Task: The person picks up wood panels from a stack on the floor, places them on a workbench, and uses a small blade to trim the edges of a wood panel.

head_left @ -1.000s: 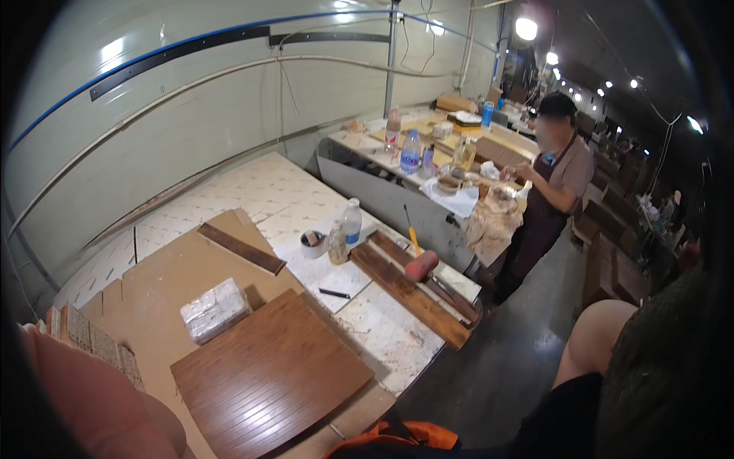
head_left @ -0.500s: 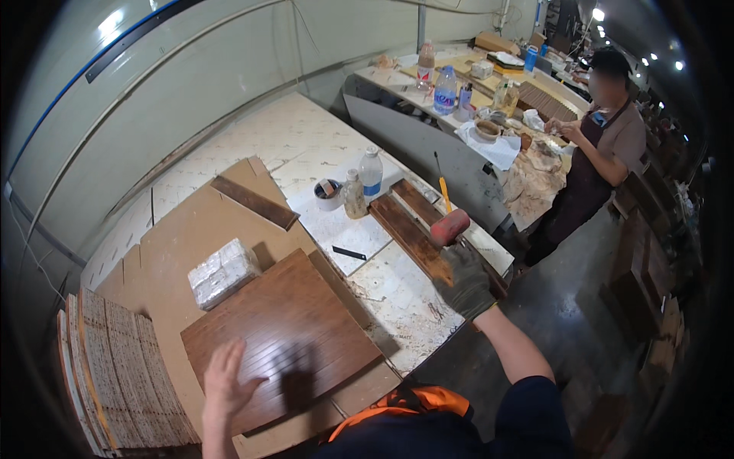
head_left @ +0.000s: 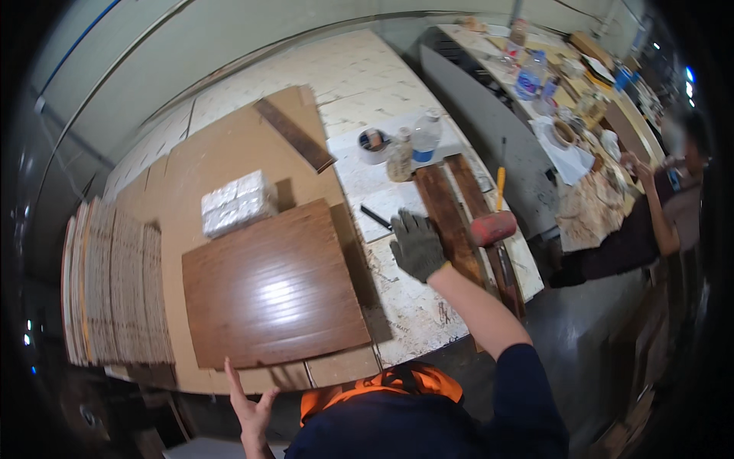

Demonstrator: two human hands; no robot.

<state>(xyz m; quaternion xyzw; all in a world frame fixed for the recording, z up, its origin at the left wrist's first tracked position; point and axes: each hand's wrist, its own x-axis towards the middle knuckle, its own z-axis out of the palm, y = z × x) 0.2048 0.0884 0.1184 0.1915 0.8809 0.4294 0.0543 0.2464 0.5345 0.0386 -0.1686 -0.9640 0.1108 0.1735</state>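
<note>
A grey work glove covers my right hand [head_left: 417, 245], which is over the white tabletop, palm down with fingers apart. Its fingertips are beside a thin black utility knife [head_left: 375, 216]; whether they touch it I cannot tell. My bare left hand [head_left: 251, 404] is open, thumb and fingers spread, at the near edge of a glossy brown wooden panel [head_left: 252, 306]. The panel lies flat on cardboard [head_left: 180, 191]. To the right of my glove, a red-headed mallet [head_left: 493, 228] rests on dark wooden strips [head_left: 447, 218].
A wrapped white block [head_left: 237, 205] is behind the panel, near a dark narrow board [head_left: 294, 134]. Bottles [head_left: 427, 136] and a round container [head_left: 374, 145] stand farther back. Stacked boards [head_left: 115, 283] stand at left. A co-worker [head_left: 650, 206] stands by another cluttered table at right.
My right hand has left the mallet and moved left to the black knife. My left hand has drawn back from above the panel to its near edge. The view has turned.
</note>
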